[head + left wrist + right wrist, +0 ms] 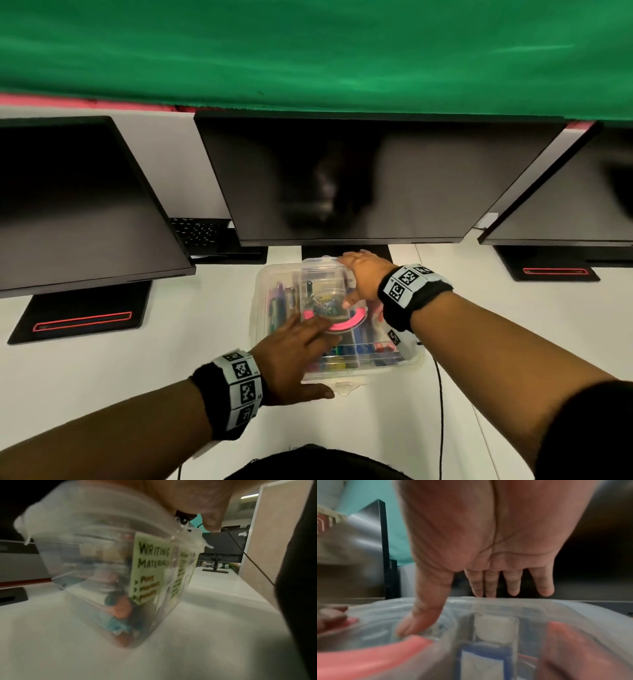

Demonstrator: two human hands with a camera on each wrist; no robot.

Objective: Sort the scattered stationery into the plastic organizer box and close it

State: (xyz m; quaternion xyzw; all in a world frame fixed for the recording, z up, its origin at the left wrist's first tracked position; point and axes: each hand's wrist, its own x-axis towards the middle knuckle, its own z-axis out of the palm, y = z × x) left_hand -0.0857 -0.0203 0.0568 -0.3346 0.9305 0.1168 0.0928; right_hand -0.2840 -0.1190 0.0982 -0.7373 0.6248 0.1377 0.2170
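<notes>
The clear plastic organizer box (pixel 263 308) stands on the white desk under the middle monitor, with its transparent lid (pixel 376 368) lying on top. Through the lid I see pens (pixel 279 305), paper clips (pixel 322 303) and a pink tape roll (pixel 346 323). My left hand (pixel 308 359) lies flat on the lid's near left part, thumb along the front edge. My right hand (pixel 359 279) rests on the far part, its fingers (pixel 513 585) straight and the thumb touching the lid (pixel 488 607). A green label (pixel 150 568) reading "Writing Materials" is stuck on the box (pixel 94 574).
Three dark monitors (pixel 359 178) stand along the back, their black bases (pixel 82 313) on the desk. A black keyboard (pixel 202 233) lies behind the left one. A thin black cable (pixel 440 411) runs down the desk at the right of the box.
</notes>
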